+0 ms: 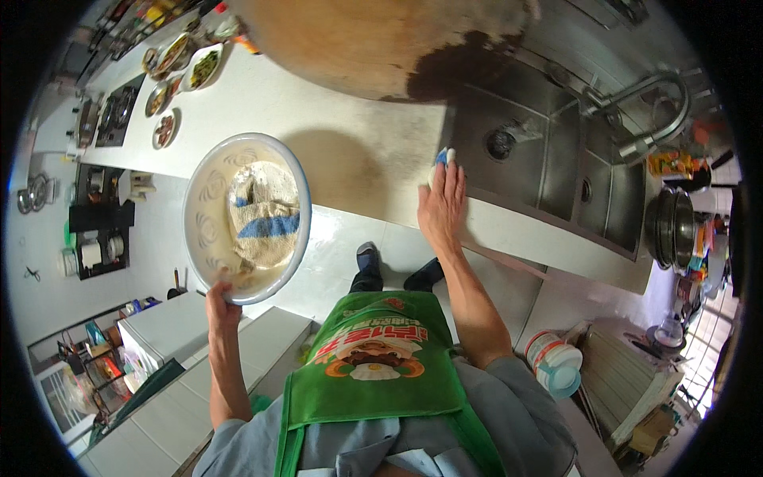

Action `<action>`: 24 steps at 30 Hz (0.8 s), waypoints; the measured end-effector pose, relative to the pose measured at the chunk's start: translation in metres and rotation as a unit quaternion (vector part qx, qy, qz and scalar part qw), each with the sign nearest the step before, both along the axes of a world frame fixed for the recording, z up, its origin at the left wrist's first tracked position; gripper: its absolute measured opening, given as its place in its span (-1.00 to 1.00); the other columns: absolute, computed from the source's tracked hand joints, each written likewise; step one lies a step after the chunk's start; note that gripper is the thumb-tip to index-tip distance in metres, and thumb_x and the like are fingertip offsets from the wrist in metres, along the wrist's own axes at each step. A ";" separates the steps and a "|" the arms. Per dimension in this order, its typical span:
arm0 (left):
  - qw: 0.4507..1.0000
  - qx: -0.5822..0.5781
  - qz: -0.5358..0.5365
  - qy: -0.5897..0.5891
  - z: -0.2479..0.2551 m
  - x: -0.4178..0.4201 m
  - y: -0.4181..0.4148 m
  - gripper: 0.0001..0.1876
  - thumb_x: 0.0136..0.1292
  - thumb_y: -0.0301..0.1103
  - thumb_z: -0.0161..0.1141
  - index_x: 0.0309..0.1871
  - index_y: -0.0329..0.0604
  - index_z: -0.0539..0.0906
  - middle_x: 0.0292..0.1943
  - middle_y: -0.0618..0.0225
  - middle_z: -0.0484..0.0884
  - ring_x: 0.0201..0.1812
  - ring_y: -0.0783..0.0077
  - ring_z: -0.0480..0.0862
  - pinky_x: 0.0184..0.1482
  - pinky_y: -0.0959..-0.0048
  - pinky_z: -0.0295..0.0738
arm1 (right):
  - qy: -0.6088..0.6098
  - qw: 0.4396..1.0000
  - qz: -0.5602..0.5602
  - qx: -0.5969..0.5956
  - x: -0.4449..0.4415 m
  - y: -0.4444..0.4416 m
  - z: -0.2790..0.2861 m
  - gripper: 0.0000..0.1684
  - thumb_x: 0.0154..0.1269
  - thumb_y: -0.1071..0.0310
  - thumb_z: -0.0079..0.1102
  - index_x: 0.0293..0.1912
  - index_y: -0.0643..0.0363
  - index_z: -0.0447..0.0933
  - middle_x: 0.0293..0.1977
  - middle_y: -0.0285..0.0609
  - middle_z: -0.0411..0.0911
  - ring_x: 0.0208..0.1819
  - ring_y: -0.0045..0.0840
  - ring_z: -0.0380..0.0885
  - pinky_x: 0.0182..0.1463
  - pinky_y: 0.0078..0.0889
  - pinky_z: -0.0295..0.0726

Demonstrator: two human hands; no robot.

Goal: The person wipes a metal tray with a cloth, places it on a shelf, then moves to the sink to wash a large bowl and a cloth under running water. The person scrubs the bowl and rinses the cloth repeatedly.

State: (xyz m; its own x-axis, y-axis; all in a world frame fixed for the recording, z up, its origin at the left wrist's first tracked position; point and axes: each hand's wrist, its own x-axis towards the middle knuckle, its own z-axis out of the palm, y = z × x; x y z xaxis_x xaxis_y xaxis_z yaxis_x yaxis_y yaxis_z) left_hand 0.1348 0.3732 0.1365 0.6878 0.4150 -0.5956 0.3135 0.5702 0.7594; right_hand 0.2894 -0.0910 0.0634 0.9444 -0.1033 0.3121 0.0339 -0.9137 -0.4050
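My left hand (222, 300) grips the near rim of a large patterned basin (205, 208), held up beside the counter's front edge. Inside the basin lies a cream cloth with blue stripes (268, 235). My right hand (442, 197) lies on the pale countertop (363, 149) at the left edge of the steel sink. Under its fingers is a small blue and white cloth (442, 158), mostly hidden by the hand. A large round wooden board (357, 47), with a dark wet-looking patch, stands at the back of the counter and reaches over the sink's corner.
A double-bowl steel sink (512, 173) with a curved faucet (673, 128) is at the right. Several dishes of food, among them a white plate of greens (204, 68), stand back left near a gas stove (119, 113). Stacked metal bowls (673, 229) sit at the far right.
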 end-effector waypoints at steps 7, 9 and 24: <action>0.997 0.034 0.066 0.014 -0.008 -0.045 0.073 -0.38 0.06 -0.56 -0.03 0.30 -0.44 0.38 0.17 -0.01 0.51 0.21 -0.08 0.56 0.29 -0.03 0.50 | 0.019 0.993 0.101 -0.065 0.101 0.169 0.003 -0.30 0.44 0.01 0.09 0.36 0.29 0.33 0.46 0.08 0.12 0.51 0.10 -0.03 0.57 0.12 -0.02; 0.997 0.029 0.076 -0.002 -0.005 -0.059 0.082 -0.39 0.05 -0.56 -0.02 0.28 -0.45 0.38 0.17 -0.01 0.52 0.19 -0.06 0.57 0.30 -0.02 0.50 | -0.026 0.983 0.159 -0.088 0.109 0.221 0.020 -0.32 0.46 0.04 0.06 0.39 0.27 0.32 0.44 0.08 0.18 0.53 0.03 -0.01 0.60 0.08 -0.05; 0.993 -0.036 -0.104 -0.030 0.000 0.025 0.053 -0.35 0.08 -0.56 -0.04 0.34 -0.52 0.34 0.21 -0.07 0.51 0.20 -0.02 0.59 0.28 0.06 0.53 | -0.057 0.983 0.158 -0.072 -0.058 0.036 -0.004 -0.66 0.27 0.44 0.13 0.04 0.14 0.65 0.29 -0.22 0.46 0.39 -0.21 0.32 0.43 -0.07 0.35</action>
